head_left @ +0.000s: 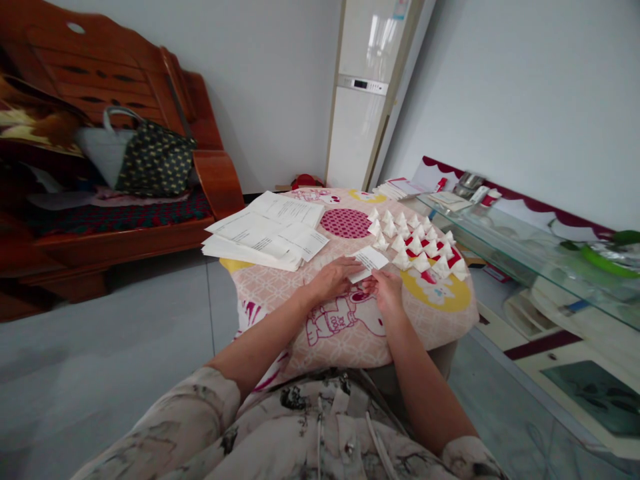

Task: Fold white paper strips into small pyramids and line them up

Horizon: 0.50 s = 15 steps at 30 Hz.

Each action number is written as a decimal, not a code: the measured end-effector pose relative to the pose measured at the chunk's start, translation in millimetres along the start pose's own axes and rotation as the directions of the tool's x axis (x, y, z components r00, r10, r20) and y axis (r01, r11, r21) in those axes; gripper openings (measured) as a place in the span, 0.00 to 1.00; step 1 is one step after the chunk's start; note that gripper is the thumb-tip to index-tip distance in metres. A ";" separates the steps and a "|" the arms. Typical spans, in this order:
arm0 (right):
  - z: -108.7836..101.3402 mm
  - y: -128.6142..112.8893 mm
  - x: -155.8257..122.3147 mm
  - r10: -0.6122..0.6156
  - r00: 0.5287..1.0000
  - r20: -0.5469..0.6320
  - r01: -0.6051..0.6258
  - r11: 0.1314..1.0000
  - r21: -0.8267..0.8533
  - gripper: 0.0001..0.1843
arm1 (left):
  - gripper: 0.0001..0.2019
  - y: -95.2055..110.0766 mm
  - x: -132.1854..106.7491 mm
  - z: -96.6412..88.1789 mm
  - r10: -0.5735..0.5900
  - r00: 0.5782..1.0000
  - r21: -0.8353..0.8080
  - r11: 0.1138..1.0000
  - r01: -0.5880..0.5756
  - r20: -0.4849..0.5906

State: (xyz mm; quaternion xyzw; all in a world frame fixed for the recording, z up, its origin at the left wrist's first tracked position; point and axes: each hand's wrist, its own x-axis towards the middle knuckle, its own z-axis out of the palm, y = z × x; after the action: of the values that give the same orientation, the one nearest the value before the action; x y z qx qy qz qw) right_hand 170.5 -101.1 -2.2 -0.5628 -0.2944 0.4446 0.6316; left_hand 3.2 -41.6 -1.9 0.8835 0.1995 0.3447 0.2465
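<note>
Between my two hands is a small folded sheet of white paper (371, 259) with printed lines on it. My left hand (336, 277) holds its left edge, fingers closed over the paper. At the lower right corner, my right hand (385, 287) pinches the same paper between thumb and fingers. A loose stack of printed sheets (265, 233) lies to the left on the table. Several folded white paper pyramids (415, 243) stand in rows at the right, just beyond my right hand.
A patterned cloth (345, 347) covers the round table. To the right runs a glass-topped cabinet (530, 257) bearing cups and papers. A wooden sofa (200, 183) with bags stands at the left, and a tall white air conditioner (357, 127) is behind the table.
</note>
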 end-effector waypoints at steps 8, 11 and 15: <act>-1.3 -0.4 -6.1 -0.002 1.000 0.012 0.004 0.988 -0.151 0.11 | 0.18 -23.0 2.9 -2.0 0.019 0.999 0.040 0.999 -0.021 0.051; -6.4 -2.0 -9.5 -0.200 0.979 -0.021 0.188 0.947 -0.261 0.12 | 0.15 -35.2 2.9 -8.4 0.028 0.990 -0.023 0.999 -0.025 0.139; -12.3 -13.7 -5.8 -0.500 0.855 0.136 0.508 0.756 -0.414 0.08 | 0.15 -49.8 6.6 -17.7 0.022 0.984 -0.091 0.996 -0.006 0.179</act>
State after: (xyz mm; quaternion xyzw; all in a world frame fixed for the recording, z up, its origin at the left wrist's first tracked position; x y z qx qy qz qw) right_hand 181.9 -111.4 9.5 -0.5854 -0.5319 0.1858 0.5829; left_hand -13.9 6.9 -15.7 0.9005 0.1543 0.2739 0.3004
